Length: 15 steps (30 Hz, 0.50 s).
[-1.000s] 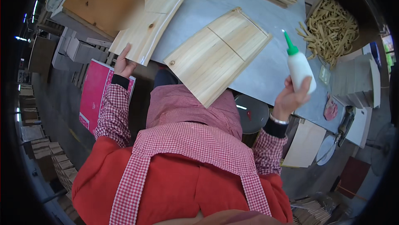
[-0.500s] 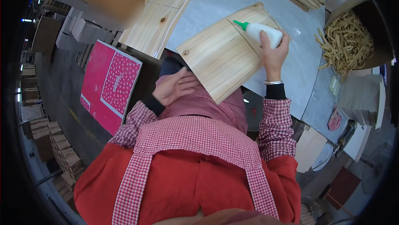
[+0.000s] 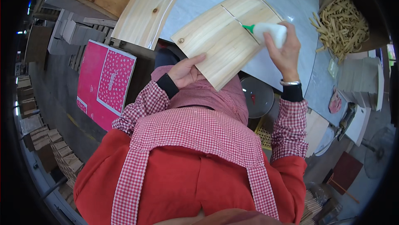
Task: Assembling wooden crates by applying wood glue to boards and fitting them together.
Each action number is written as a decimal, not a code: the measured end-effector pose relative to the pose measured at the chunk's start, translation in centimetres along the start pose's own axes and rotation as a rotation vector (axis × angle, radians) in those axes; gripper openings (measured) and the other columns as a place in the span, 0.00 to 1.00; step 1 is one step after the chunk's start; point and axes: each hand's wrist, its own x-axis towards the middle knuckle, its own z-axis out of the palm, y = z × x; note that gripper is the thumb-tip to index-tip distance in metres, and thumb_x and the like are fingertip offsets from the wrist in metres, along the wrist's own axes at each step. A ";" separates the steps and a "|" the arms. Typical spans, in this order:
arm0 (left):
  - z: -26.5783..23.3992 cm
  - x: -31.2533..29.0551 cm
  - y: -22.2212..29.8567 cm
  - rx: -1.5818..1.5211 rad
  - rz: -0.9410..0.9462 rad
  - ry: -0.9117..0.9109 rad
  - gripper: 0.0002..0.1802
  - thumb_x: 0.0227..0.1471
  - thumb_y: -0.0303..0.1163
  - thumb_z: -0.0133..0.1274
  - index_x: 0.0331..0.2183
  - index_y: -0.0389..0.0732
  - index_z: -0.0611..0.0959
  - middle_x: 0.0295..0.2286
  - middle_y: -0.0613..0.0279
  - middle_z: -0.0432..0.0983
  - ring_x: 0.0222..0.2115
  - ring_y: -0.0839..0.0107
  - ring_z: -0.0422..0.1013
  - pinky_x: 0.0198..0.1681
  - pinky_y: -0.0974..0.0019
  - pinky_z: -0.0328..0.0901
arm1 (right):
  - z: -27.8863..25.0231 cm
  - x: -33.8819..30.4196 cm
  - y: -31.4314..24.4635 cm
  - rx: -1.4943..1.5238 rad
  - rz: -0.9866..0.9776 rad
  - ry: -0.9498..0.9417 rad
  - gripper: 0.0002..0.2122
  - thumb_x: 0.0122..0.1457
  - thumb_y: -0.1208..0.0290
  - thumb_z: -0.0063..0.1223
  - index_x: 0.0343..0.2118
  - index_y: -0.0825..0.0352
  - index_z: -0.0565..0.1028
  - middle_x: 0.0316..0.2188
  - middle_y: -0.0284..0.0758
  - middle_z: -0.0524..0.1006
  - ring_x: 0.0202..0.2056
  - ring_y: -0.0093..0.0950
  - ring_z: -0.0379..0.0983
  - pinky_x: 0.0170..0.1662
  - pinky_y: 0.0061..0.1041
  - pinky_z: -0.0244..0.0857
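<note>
While L grip (image 3: pixel 185 72) holds 1 board (image 3: pixel 220 44), R grip (image 3: pixel 287 54) has 1 btl (image 3: pixel 267 30).

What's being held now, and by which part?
Right hand: white bottle, by its body near the base. Left hand: wooden panel, by its near edge, thumb on top.

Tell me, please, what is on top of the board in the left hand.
A white line crosses part of the board, ending near the green tip of the bottle. The left thumb overlaps the board's near edge. What the bottle covers cannot be seen.
</note>
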 end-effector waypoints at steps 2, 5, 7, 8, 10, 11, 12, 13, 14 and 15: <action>-0.2 0.2 -0.2 -0.046 0.017 -0.023 0.28 0.57 0.33 0.51 0.54 0.32 0.62 0.50 0.48 0.67 0.51 0.59 0.67 0.56 0.52 0.63 | -1.8 -1.8 0.0 -0.006 0.047 -0.006 0.18 0.48 0.69 0.63 0.39 0.68 0.70 0.26 0.38 0.74 0.27 0.30 0.73 0.33 0.27 0.68; -0.5 0.4 -0.3 -0.047 0.024 -0.049 0.28 0.57 0.33 0.50 0.54 0.31 0.61 0.50 0.46 0.66 0.51 0.58 0.67 0.56 0.52 0.62 | -3.9 -3.7 -0.7 -0.035 0.108 0.028 0.18 0.49 0.69 0.63 0.40 0.68 0.70 0.27 0.37 0.74 0.28 0.28 0.73 0.33 0.26 0.68; -0.6 0.4 -0.5 0.009 0.053 -0.050 0.28 0.58 0.32 0.50 0.54 0.31 0.59 0.50 0.45 0.65 0.52 0.58 0.66 0.57 0.53 0.62 | -4.5 -5.0 -0.8 -0.028 0.149 0.053 0.17 0.49 0.69 0.63 0.40 0.68 0.70 0.28 0.37 0.74 0.27 0.27 0.73 0.32 0.26 0.68; -0.4 0.4 -0.4 0.016 0.048 -0.054 0.28 0.58 0.32 0.50 0.54 0.31 0.59 0.50 0.45 0.65 0.52 0.58 0.66 0.57 0.53 0.62 | -4.9 -5.6 -0.8 -0.025 0.184 0.077 0.17 0.50 0.69 0.62 0.40 0.68 0.70 0.28 0.36 0.74 0.27 0.27 0.72 0.31 0.25 0.68; 0.2 0.3 -0.4 0.007 0.058 -0.036 0.29 0.58 0.32 0.49 0.55 0.31 0.58 0.51 0.45 0.64 0.52 0.58 0.66 0.57 0.53 0.62 | -5.2 -6.6 -0.7 -0.021 0.219 0.109 0.16 0.51 0.69 0.62 0.40 0.68 0.70 0.28 0.36 0.74 0.27 0.26 0.72 0.30 0.24 0.68; 0.5 0.2 -0.3 0.002 0.066 -0.027 0.29 0.58 0.32 0.49 0.55 0.31 0.58 0.51 0.45 0.64 0.52 0.58 0.66 0.57 0.53 0.62 | -5.1 -7.1 -0.5 0.098 0.340 0.159 0.16 0.51 0.69 0.62 0.40 0.68 0.69 0.28 0.35 0.74 0.25 0.25 0.71 0.28 0.23 0.66; 0.6 0.1 -0.2 0.010 0.068 -0.031 0.29 0.58 0.32 0.49 0.55 0.31 0.58 0.51 0.45 0.64 0.52 0.58 0.66 0.57 0.53 0.62 | -5.0 -7.5 -0.3 0.220 0.457 0.209 0.16 0.52 0.69 0.61 0.39 0.68 0.69 0.27 0.35 0.73 0.24 0.23 0.70 0.25 0.21 0.65; 0.7 0.0 -0.2 -0.020 0.078 -0.067 0.29 0.58 0.32 0.48 0.56 0.31 0.57 0.52 0.45 0.64 0.53 0.58 0.65 0.57 0.53 0.62 | -4.9 -7.9 -0.1 0.340 0.569 0.262 0.16 0.52 0.68 0.60 0.39 0.69 0.68 0.27 0.35 0.72 0.22 0.22 0.69 0.23 0.20 0.63; 0.7 -0.1 -0.2 -0.049 0.090 -0.104 0.29 0.59 0.32 0.48 0.56 0.32 0.57 0.52 0.45 0.64 0.53 0.58 0.65 0.58 0.53 0.61 | -4.9 -8.2 -0.1 0.340 0.562 0.273 0.16 0.52 0.68 0.60 0.39 0.69 0.68 0.27 0.35 0.72 0.22 0.22 0.69 0.23 0.20 0.63; 1.0 -0.1 0.1 -0.072 0.103 -0.145 0.29 0.59 0.32 0.47 0.56 0.32 0.57 0.52 0.46 0.63 0.53 0.58 0.64 0.58 0.53 0.61 | -5.0 -8.3 -0.2 0.450 0.607 0.353 0.16 0.53 0.68 0.60 0.39 0.69 0.68 0.27 0.34 0.72 0.22 0.21 0.68 0.22 0.18 0.62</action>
